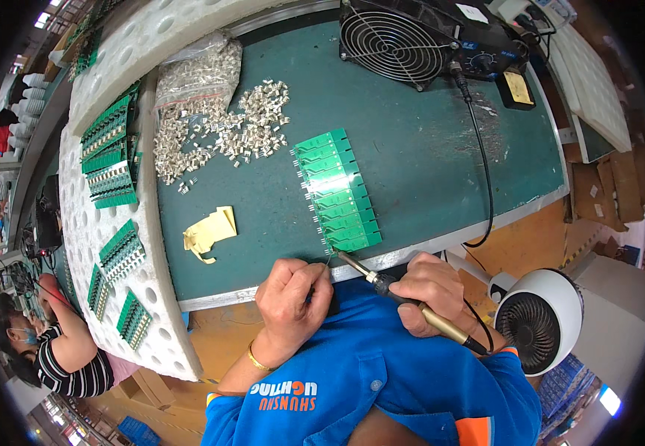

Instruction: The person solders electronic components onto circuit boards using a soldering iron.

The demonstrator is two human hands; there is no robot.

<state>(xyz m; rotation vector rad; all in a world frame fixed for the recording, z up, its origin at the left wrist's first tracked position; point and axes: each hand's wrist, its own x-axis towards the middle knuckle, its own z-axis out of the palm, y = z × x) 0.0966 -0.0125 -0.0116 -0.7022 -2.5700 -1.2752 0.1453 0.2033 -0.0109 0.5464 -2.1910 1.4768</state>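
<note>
While the right hand (430,288) is gripping the iron (380,283) at the mid-frame board's (335,193) lower corner, the left hand (290,301) is pinching apparent solder (328,260); soldering seems underway, next joint probably needing steady aim.

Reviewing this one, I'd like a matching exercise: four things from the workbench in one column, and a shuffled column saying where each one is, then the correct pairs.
Things:
1. Soldering iron
2. Small white parts
3. Green circuit board panel
4. Black unit with a round fan grille

Places:
A. Lying on the green bench top, its near end by the iron's tip
B. At the far side of the bench, toward the right
C. In the person's right hand
D. Loosely heaped beside a clear plastic bag

Right pairs: 1-C, 2-D, 3-A, 4-B
</note>
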